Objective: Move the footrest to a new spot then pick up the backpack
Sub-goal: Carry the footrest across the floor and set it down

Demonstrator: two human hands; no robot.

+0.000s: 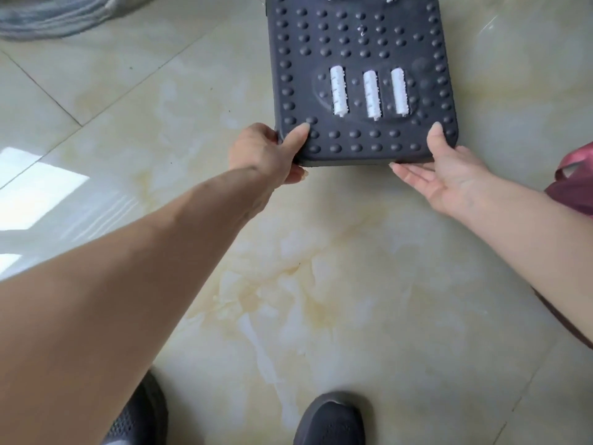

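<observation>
The footrest [359, 46] is a dark grey studded board with three white rollers, at the top centre over the marble floor. My left hand [268, 152] grips its near left corner, thumb on top and fingers underneath. My right hand [449, 168] holds the near right corner, thumb on the top edge and fingers under the front rim. A maroon fabric object [574, 184] shows at the right edge; I cannot tell whether it is the backpack.
Glossy cream marble tiles [321, 284] cover the floor. Two dark shoes, one [330, 422] at bottom centre and another [141, 415] at bottom left, stand near the lower edge. A grey coiled bundle [51, 14] lies at the top left.
</observation>
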